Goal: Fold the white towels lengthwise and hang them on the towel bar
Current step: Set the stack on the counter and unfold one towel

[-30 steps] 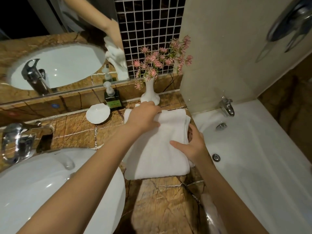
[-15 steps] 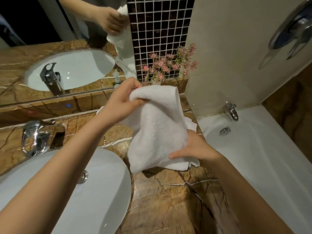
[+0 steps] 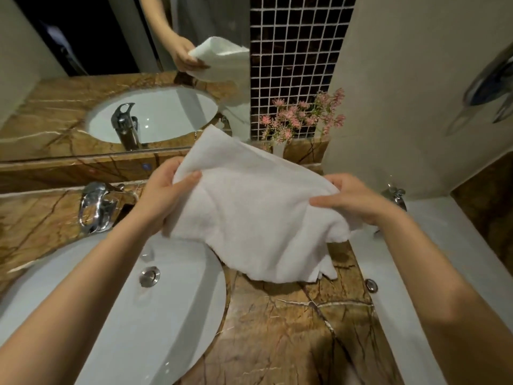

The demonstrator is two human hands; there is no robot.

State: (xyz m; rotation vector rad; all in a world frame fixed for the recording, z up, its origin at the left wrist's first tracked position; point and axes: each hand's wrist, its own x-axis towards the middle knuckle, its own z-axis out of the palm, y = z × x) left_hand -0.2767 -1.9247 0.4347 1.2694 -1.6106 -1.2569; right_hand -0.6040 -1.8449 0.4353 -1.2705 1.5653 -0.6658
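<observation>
The white towel (image 3: 255,212) is held up off the marble counter (image 3: 291,329), between the sink (image 3: 111,315) at about 8 o'clock and the bathtub (image 3: 416,245) at 3 o'clock. The left hand (image 3: 163,193) pinches its edge at 9 o'clock, thumb on top. The right hand (image 3: 358,200) grips the opposite edge at 3 o'clock, fingers curled round the cloth. So the taut span runs 9 to 3, both hands equally near. One corner peaks toward 11 o'clock, and the slack hangs toward 5 o'clock, its lowest fold seemingly touching the counter. The cloth is rumpled, so I cannot tell whether this span is its long axis. A lengthwise fold likely needs it spread first. No towel bar is in view.
</observation>
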